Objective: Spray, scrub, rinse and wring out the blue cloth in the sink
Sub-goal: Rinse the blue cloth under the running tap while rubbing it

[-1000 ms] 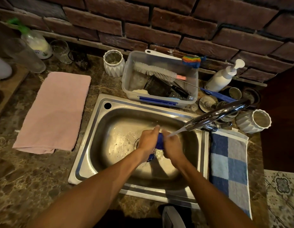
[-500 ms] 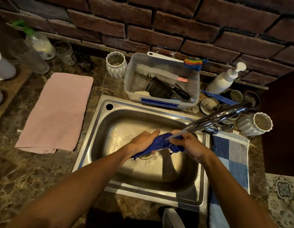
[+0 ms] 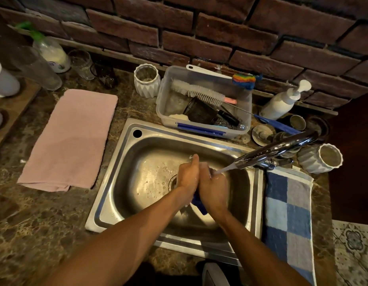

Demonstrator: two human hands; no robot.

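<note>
Steel sink (image 3: 125,182) set in the desk (image 3: 45,219), with the tap (image 3: 276,149) running water onto the hands. Left hand (image 3: 187,174) and right hand (image 3: 214,188), pressed together over the basin, both grip the blue cloth (image 3: 198,202), which hangs bunched between and below them.

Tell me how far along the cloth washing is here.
Done: cannot tell whether spraying happened. In hand: the left hand and right hand grip the bunched blue cloth together over the sink while the tap runs water onto them, so rinsing or scrubbing. Left: shutting off the water and a final wring.
</note>
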